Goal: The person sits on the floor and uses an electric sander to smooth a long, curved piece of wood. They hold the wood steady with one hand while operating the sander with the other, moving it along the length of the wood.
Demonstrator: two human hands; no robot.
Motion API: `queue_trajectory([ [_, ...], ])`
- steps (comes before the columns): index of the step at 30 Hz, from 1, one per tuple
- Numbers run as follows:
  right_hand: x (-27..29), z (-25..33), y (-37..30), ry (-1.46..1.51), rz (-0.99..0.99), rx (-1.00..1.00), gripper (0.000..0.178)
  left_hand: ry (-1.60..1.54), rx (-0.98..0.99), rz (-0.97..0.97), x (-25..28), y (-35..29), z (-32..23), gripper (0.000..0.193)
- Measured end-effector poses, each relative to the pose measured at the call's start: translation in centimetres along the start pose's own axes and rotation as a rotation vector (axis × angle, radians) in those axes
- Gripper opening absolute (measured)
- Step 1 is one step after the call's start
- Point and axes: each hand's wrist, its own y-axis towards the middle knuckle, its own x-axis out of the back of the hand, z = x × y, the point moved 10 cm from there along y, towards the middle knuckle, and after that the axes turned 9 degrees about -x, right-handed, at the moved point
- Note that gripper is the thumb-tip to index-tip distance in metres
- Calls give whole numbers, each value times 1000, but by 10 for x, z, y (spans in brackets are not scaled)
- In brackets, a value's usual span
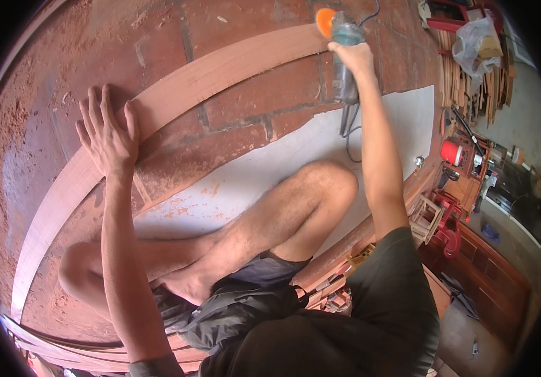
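A long flat wooden board (220, 78) lies across the brick-tiled floor, bent by the lens into an arc. My left hand (110, 132) rests on it with the fingers spread, pressing down near its middle. At the board's far right end my right hand (353, 58) is wrapped around an angle grinder (346, 81) with a grey body. The grinder's orange disc (325, 22) sits at or just beyond the board's end; I cannot tell whether it touches. A dark cord (353, 141) trails from the tool's rear.
I sit cross-legged on a white sheet (207, 201) laid over the floor (239, 103). Sawdust (22, 94) covers the left side. Stacked wood strips (471, 88), a plastic bag (474, 47), a red clamp (449, 232) and a small wooden frame (426, 218) stand to the right.
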Motion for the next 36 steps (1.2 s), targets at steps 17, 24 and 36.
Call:
queue_trajectory([
  [17,-24,53,-96,-39,99,201,92,11,14,11,-1,-3,5,61],
  [24,-3,17,-28,-33,19,-6,57,-20,9,-12,-2,1,1,61],
  [36,-3,17,-49,-6,110,-26,70,-12,2,-11,-2,-1,1,61],
])
